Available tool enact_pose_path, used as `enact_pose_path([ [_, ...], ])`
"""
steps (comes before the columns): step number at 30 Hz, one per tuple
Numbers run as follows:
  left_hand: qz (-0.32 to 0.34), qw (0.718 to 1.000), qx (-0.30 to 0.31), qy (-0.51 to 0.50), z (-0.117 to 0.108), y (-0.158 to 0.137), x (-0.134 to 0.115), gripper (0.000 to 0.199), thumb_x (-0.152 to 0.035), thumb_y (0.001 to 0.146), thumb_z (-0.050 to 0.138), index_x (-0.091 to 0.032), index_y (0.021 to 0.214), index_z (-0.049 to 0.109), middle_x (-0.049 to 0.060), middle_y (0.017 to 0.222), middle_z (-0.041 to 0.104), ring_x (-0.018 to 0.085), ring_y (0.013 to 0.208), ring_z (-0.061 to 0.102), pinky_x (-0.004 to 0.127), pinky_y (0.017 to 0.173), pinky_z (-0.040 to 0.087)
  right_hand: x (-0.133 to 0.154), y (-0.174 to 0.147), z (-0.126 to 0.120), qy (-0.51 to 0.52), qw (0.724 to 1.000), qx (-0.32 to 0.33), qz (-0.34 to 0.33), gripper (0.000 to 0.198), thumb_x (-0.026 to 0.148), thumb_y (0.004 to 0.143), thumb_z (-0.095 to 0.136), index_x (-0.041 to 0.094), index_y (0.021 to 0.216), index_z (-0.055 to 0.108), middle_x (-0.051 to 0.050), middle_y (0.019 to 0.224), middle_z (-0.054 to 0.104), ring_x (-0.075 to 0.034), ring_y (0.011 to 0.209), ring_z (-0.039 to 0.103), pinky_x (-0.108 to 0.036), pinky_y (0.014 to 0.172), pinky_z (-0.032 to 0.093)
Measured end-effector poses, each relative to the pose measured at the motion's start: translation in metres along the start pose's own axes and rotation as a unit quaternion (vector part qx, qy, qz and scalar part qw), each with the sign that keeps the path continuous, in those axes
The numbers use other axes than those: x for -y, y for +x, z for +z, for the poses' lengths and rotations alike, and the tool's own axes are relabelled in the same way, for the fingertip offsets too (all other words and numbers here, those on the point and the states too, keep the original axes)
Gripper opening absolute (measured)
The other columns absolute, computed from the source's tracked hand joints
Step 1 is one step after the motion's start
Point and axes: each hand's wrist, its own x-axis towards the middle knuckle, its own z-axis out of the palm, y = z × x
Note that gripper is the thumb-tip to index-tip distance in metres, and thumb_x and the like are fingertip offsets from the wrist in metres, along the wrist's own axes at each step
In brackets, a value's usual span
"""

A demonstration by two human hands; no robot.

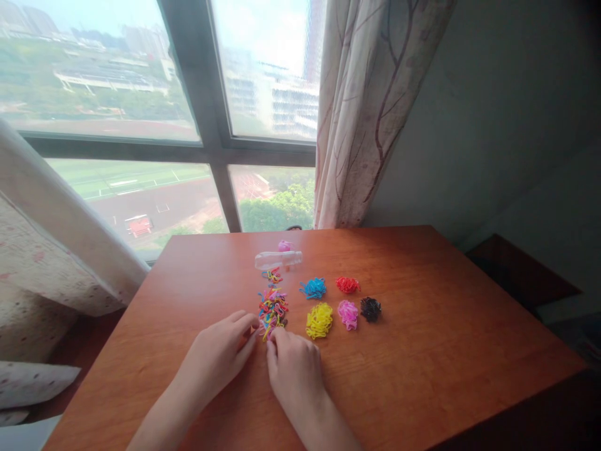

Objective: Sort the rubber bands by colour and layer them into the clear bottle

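A mixed pile of small, coloured, loop-shaped clips (273, 307), resembling stitch markers, lies on the brown wooden table. At the pile's left edge is my left hand (228, 344), its fingers bent and the thumb drawn close to them. My right hand (295, 363) rests at the near end of the pile, fingers curled in and thumb against the forefinger. Anything between the fingertips is too small to make out. Sorted heaps lie to the right: blue clips (313, 288), yellow clips (319, 321), red clips (348, 285), pink clips (348, 314) and black clips (370, 309).
A clear plastic bottle (277, 259) lies on its side beyond the mixed pile, with a few loose clips (272, 276) just nearer. Behind it sits a pink-purple item (284, 245). The table (422, 351) reaches toward a window with a curtain (350, 125) beside it.
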Motion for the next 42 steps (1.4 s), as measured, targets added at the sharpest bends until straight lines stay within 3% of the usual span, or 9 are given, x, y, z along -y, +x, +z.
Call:
enact_pose_path([
  [11,-0.008,1.000,0.010,0.007,-0.001,-0.003,-0.003,0.020,-0.024,0.091,0.041,-0.025,0.090,0.061,0.002,0.093,0.066,0.018,0.082,0.064,0.026,0.070,0.043,-0.023,-0.014,-0.011,0.133,0.982,-0.131,-0.025,0.014,0.020,0.092,0.053,0.022,0.084,0.065,0.002,0.068,0.067,-0.014,0.058,0.062,-0.021,0.058,0.035],
  [20,-0.002,0.998,0.049,0.031,0.006,-0.003,-0.015,0.010,-0.026,0.088,0.048,-0.024,0.087,0.057,0.001,0.089,0.065,0.017,0.075,0.063,0.025,0.065,0.039,-0.112,-0.025,-0.044,0.076,0.965,-0.247,0.037,0.026,0.039,0.095,0.051,0.021,0.084,0.067,0.003,0.057,0.059,-0.013,0.049,0.055,-0.022,0.053,0.036],
  [27,-0.001,0.998,0.053,0.012,0.008,0.000,-0.017,0.019,-0.022,0.092,0.041,-0.026,0.092,0.059,0.002,0.092,0.068,0.018,0.083,0.067,0.024,0.070,0.044,-0.149,-0.033,-0.053,0.028,0.964,-0.253,0.071,0.032,0.045,0.095,0.049,0.021,0.084,0.067,0.002,0.057,0.058,-0.014,0.049,0.055,-0.023,0.053,0.037],
  [32,0.008,0.998,0.056,0.014,0.010,0.000,-0.015,0.023,-0.019,0.091,0.039,-0.026,0.097,0.059,0.003,0.099,0.070,0.020,0.088,0.068,0.026,0.073,0.045,-0.151,-0.036,-0.050,0.014,0.966,-0.245,0.086,0.031,0.045,0.095,0.047,0.022,0.085,0.067,0.001,0.058,0.059,-0.015,0.051,0.057,-0.024,0.053,0.036],
  [42,-0.030,0.997,0.046,0.050,0.000,0.001,-0.007,0.016,-0.019,0.087,0.041,-0.024,0.083,0.055,0.001,0.082,0.066,0.017,0.072,0.062,0.025,0.064,0.039,-0.147,-0.027,-0.046,-0.014,0.973,-0.206,0.103,0.025,0.036,0.094,0.049,0.023,0.083,0.067,0.001,0.059,0.061,-0.016,0.053,0.057,-0.026,0.052,0.030],
])
